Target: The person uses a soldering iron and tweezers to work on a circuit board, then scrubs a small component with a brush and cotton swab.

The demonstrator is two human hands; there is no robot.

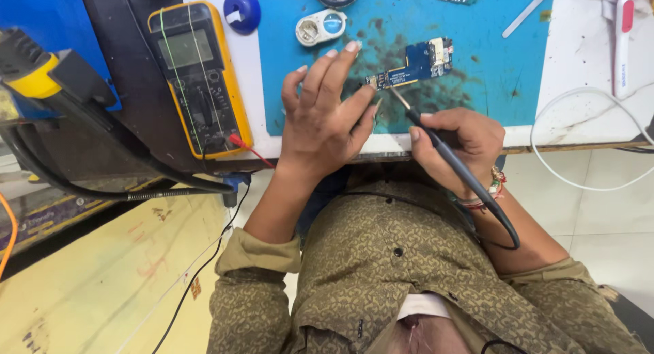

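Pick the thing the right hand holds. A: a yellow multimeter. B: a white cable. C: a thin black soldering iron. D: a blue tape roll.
C: the right hand grips the soldering iron, its tip near the blue board that the left hand steadies.

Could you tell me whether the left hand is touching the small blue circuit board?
Touching: the head view shows the left hand pinching the near end of the blue circuit board between thumb and finger.
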